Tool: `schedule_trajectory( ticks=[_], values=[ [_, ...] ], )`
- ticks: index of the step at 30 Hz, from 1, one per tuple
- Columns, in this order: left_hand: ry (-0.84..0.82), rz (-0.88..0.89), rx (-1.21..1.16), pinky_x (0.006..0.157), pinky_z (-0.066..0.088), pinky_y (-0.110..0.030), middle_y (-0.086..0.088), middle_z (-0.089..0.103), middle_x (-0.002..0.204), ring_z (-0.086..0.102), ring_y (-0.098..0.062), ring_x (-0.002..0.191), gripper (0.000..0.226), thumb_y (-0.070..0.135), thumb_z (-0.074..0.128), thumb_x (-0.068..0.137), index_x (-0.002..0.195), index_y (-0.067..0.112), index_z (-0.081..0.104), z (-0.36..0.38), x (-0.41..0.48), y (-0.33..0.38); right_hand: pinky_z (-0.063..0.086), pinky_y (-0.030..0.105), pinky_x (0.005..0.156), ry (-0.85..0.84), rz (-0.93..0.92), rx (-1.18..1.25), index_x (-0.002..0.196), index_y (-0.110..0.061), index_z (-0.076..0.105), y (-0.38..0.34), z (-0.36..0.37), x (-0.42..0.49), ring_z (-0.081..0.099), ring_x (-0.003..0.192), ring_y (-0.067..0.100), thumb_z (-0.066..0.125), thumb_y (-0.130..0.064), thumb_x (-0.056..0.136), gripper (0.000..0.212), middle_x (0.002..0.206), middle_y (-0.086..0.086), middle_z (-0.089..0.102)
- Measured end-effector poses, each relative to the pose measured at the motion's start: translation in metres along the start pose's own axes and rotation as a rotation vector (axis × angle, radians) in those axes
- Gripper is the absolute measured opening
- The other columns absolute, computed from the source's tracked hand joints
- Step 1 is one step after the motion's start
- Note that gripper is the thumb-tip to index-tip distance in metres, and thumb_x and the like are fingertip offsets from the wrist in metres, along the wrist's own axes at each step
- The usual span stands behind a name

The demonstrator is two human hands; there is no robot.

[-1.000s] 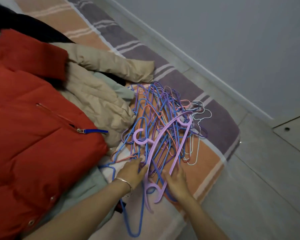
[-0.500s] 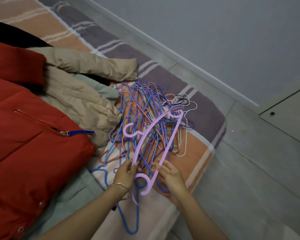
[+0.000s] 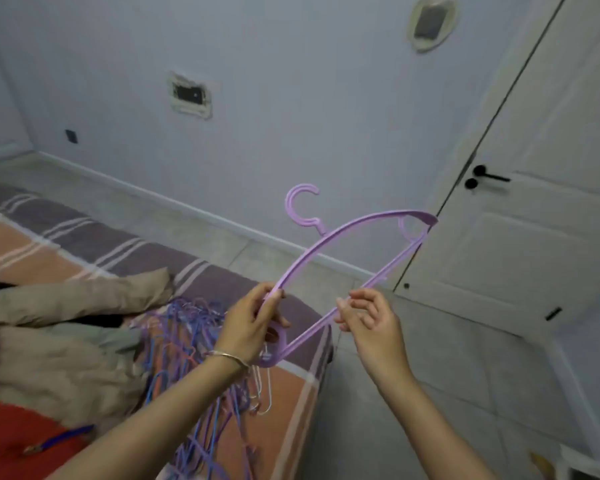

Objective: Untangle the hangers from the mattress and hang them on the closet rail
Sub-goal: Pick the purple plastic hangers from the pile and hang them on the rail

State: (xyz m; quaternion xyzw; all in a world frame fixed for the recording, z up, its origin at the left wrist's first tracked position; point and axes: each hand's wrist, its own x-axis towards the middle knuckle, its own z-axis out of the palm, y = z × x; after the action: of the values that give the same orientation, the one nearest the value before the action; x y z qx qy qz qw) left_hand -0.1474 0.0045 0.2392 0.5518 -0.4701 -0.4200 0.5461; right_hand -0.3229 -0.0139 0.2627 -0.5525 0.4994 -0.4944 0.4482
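Your left hand (image 3: pixel 250 329) grips the lilac hanger (image 3: pixel 425 218) round its curved bar near the lower end. Your right hand (image 3: pixel 373 322) pinches its straight bar between thumb and fingertips. The hanger slants up and away from both hands. Below your left hand, the tangled hangers (image 3: pixel 187 341) lie on the mattress (image 3: pixel 49 237).

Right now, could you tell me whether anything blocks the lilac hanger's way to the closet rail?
The left hand and right hand hold the lilac hanger above the pile. White wire hangers show just under its lower end; whether they are caught is unclear. The rail is out of view.
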Motion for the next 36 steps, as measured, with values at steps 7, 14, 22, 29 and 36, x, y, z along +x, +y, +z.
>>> schedule_trajectory(
  ticks=[7, 14, 22, 29, 36],
  values=[
    [-0.324, 0.380, 0.111, 0.055, 0.055, -0.025, -0.003, 0.065, 0.054, 0.066, -0.017, 0.055, 0.021, 0.028, 0.047, 0.093, 0.082, 0.014, 0.058, 0.107, -0.002, 0.195, 0.046, 0.026, 0.097, 0.234, -0.223, 0.073, 0.127, -0.019, 0.048, -0.182, -0.130, -0.001, 0.059, 0.110, 0.010, 0.061, -0.020, 0.088, 0.041, 0.118, -0.005, 0.060],
    [-0.674, 0.640, 0.149, 0.064, 0.056, -0.031, -0.007, 0.068, 0.062, 0.067, -0.019, 0.060, 0.026, 0.033, 0.046, 0.093, 0.091, 0.011, 0.059, 0.229, -0.076, 0.343, 0.051, 0.027, 0.093, 0.469, -0.388, 0.056, 0.124, -0.018, 0.049, -0.302, -0.273, -0.085, 0.064, 0.102, 0.007, 0.060, -0.025, 0.089, 0.037, 0.112, -0.004, 0.067],
    [-0.954, 0.814, 0.051, 0.064, 0.057, -0.033, -0.003, 0.068, 0.065, 0.069, -0.019, 0.061, 0.025, 0.032, 0.046, 0.094, 0.095, 0.012, 0.061, 0.365, -0.193, 0.456, 0.056, 0.021, 0.080, 0.726, -0.576, 0.036, 0.117, -0.013, 0.051, -0.385, -0.423, -0.209, 0.070, 0.091, 0.010, 0.055, -0.019, 0.092, 0.026, 0.097, 0.000, 0.074],
    [-1.148, 0.898, 0.042, 0.061, 0.058, -0.025, -0.002, 0.073, 0.078, 0.070, -0.018, 0.063, 0.028, 0.038, 0.044, 0.093, 0.097, 0.018, 0.062, 0.461, -0.280, 0.521, 0.054, 0.019, 0.061, 0.886, -0.724, -0.029, 0.104, -0.017, 0.052, -0.434, -0.546, -0.293, 0.071, 0.084, 0.013, 0.055, -0.015, 0.091, 0.013, 0.092, 0.001, 0.074],
    [-1.331, 0.822, -0.024, 0.058, 0.056, -0.026, -0.005, 0.073, 0.089, 0.070, -0.021, 0.067, 0.029, 0.036, 0.050, 0.091, 0.103, 0.012, 0.063, 0.542, -0.340, 0.560, 0.053, 0.017, 0.054, 0.913, -0.761, 0.090, 0.112, -0.010, 0.050, -0.461, -0.662, -0.351, 0.068, 0.064, 0.007, 0.051, -0.008, 0.092, 0.020, 0.084, -0.001, 0.073]
  ],
)
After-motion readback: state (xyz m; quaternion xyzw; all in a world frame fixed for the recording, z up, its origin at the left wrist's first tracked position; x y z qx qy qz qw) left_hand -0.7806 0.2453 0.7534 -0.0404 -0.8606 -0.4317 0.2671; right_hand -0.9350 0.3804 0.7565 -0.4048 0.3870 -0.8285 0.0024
